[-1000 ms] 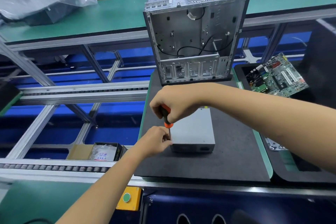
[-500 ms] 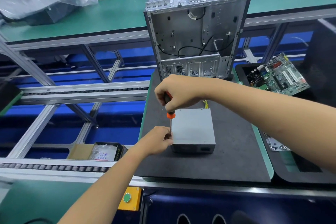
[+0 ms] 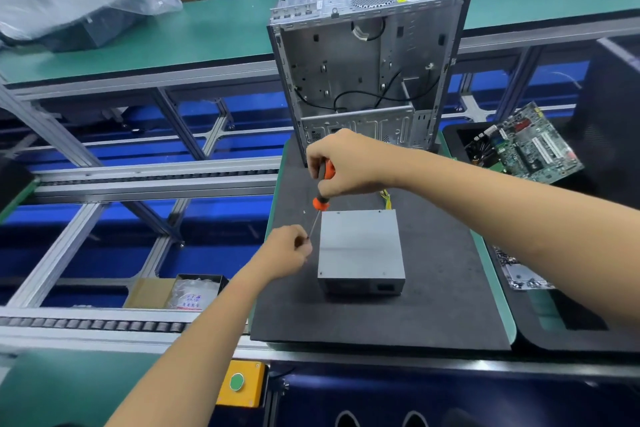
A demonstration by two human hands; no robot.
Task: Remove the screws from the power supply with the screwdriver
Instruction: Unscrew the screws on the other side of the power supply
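**Head view: screwdriver raised beside power supply**

The grey rectangular metal power supply [image 3: 360, 246] lies flat on the black foam mat [image 3: 433, 305], in front of the open silver computer case [image 3: 367, 69], which stands upright at the mat's far edge; yellow wires [image 3: 386, 199] show at the unit's far side. The right hand [image 3: 346, 166] is curled round the orange-and-black handle of the screwdriver [image 3: 320, 199]; the thin shaft slants down and left, just beside the unit's left top edge. The left hand [image 3: 285, 251] has its fingertips pinched together at the shaft's tip; whether they hold a screw cannot be told. A green circuit board [image 3: 530, 146] lies tilted in the black tray on the right; a yellow box with a green push-button [image 3: 237, 383] sits on the near rail. A clear bag in the small cardboard box [image 3: 188, 293] bears red and blue print, too small to read.
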